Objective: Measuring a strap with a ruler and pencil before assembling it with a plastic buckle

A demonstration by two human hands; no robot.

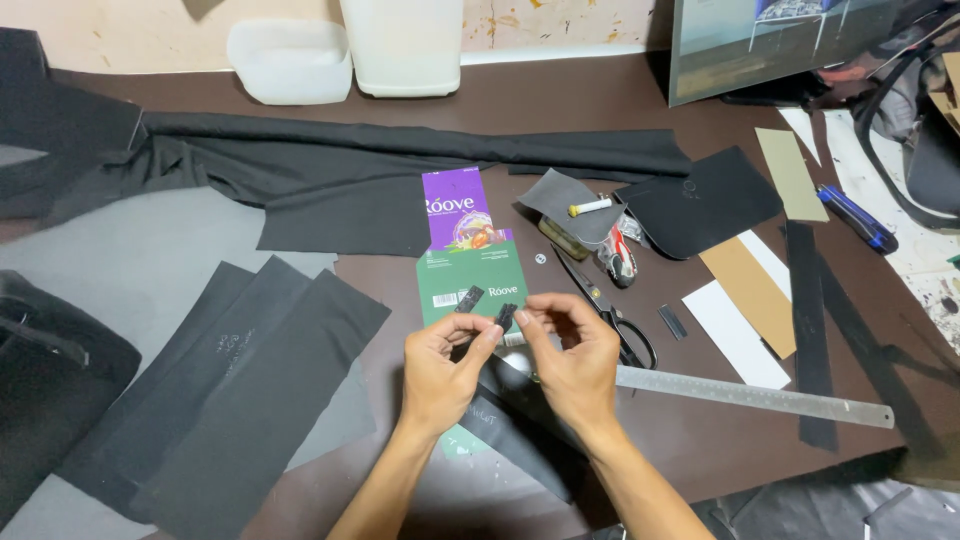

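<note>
Matt black cloth (330,185), shiny metal ruler (760,396)

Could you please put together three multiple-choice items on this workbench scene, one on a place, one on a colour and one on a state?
1. Where does the metal ruler lie?
A. right of the hands
B. on the white tubs
C. under the left fabric sheets

2. What colour is the upper part of the flattened carton?
A. orange
B. purple
C. yellow

3. How is the small black piece held?
A. lying untouched on the table
B. in the left hand alone
C. pinched between both hands

Answers:
1 A, as the ruler stretches rightward from the right hand.
2 B, as purple sits above the green part.
3 C, as fingertips of the left hand and the right hand meet on it.
</note>
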